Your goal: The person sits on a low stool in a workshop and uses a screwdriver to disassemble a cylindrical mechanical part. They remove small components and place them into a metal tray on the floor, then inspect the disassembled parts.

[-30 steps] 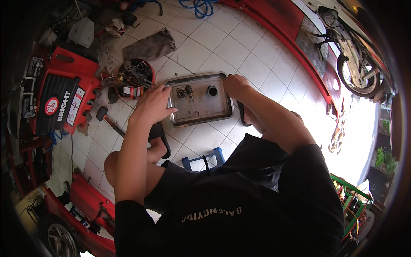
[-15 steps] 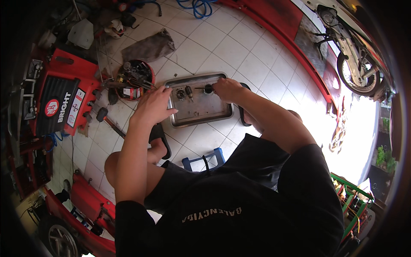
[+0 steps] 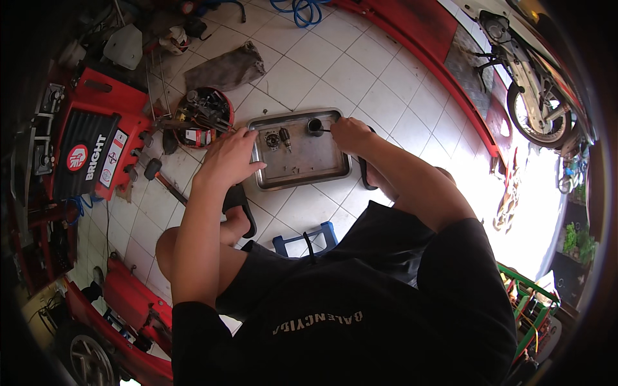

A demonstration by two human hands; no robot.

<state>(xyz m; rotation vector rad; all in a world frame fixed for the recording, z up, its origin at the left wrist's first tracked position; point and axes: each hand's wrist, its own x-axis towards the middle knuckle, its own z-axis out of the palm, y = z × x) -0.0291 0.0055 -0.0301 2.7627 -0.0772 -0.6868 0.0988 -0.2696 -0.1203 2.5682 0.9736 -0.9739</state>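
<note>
A rectangular steel tray (image 3: pixel 302 185) rests on the tiled floor before me. My left hand (image 3: pixel 225 154) lies along its left rim, fingers and thumb apart. At the tray's upper right my right hand (image 3: pixel 351 135) has its fingers closed on a thin dark piece that reaches to a dark hollow cylinder (image 3: pixel 315 125); what exactly the piece is, I cannot make out. Left of the cylinder sit a round metal part (image 3: pixel 273 141) and an elongated metal part (image 3: pixel 285 137). Several small bits (image 3: pixel 296 170) lie near the tray's lower side.
Red machine (image 3: pixel 90 135) and hammer (image 3: pixel 154 169) at left; round red container of tools (image 3: pixel 203 106), cloth (image 3: pixel 225 67) and blue hose (image 3: pixel 296 9) beyond. Motorcycle (image 3: pixel 534 109) by a long red platform (image 3: pixel 450 71) at right. Blue low stool (image 3: pixel 327 231) between my legs.
My right hand has moved from the tray's right rim onto the cylinder, then slightly back rightward. The cylinder now sits a little higher and further left. My left hand stays put.
</note>
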